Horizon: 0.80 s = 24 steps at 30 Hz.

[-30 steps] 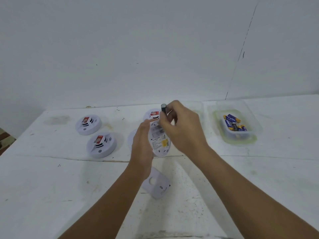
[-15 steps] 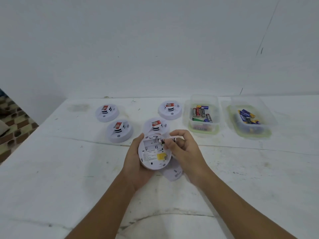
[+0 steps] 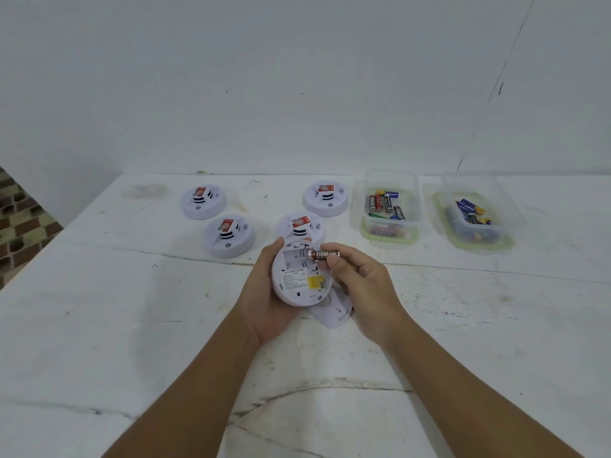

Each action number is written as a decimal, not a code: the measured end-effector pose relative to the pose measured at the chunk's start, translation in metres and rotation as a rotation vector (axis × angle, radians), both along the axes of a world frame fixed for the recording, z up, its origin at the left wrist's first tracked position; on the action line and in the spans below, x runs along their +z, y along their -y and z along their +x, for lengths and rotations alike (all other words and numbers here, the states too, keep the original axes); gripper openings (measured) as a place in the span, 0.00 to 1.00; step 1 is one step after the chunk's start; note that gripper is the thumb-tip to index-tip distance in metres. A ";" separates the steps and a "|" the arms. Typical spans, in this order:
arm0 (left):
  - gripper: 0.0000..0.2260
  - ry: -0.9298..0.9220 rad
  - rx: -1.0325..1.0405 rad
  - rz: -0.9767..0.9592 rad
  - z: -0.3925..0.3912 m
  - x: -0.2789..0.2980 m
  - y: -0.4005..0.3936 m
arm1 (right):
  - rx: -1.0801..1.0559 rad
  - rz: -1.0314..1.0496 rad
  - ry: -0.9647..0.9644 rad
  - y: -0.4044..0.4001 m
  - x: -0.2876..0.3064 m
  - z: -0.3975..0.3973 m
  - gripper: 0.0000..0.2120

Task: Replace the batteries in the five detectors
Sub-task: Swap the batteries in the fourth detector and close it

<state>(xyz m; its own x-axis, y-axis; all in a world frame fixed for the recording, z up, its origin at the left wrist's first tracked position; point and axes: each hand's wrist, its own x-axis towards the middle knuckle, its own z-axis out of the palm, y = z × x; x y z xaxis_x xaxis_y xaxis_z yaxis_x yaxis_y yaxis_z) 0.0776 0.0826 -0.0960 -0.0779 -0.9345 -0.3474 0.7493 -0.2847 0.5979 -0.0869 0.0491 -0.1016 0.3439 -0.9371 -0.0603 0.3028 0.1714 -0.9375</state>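
A: The right hand point(image 3: 358, 279) pinches a battery point(image 3: 323, 254), now low at the open bay; a second ago it was lifted high.

B: And the detector point(image 3: 299, 276)?

A: The left hand point(image 3: 264, 292) cups it, above the surface point(image 3: 132, 325). The battery is out, I think (old one). The box point(image 3: 390, 206) is near on the right, with free room between.

The held detector point(image 3: 299, 276) is the landmark, underside up in the left hand point(image 3: 264, 292), above the table point(image 3: 99, 325). The battery point(image 3: 323, 254) lies across its far edge, pinched by the right hand point(image 3: 360, 285) on its right. The cover plate point(image 3: 332, 312) lies on the table under its near right. Just behind it sits 1 detector point(image 3: 301, 226); behind-left sit 2 detectors point(image 3: 228, 237) point(image 3: 203, 200); behind-right sits 1 detector point(image 3: 325, 198). Further right stand 2 tubs point(image 3: 390, 180) point(image 3: 476, 183) with batteries inside.
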 end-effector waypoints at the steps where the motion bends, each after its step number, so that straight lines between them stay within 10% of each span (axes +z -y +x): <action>1: 0.25 0.003 -0.003 -0.006 0.000 -0.001 0.000 | 0.002 -0.001 -0.006 0.000 0.000 0.000 0.10; 24: 0.24 0.072 -0.037 -0.034 0.002 -0.007 0.002 | -0.081 -0.035 -0.076 -0.003 0.002 0.004 0.16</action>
<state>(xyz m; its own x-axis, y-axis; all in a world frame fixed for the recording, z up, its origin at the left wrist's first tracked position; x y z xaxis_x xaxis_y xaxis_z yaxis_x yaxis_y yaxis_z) 0.0795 0.0802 -0.1026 -0.0884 -0.9428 -0.3213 0.6931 -0.2899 0.6600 -0.0828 0.0519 -0.0997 0.2623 -0.9637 -0.0503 0.2426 0.1163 -0.9631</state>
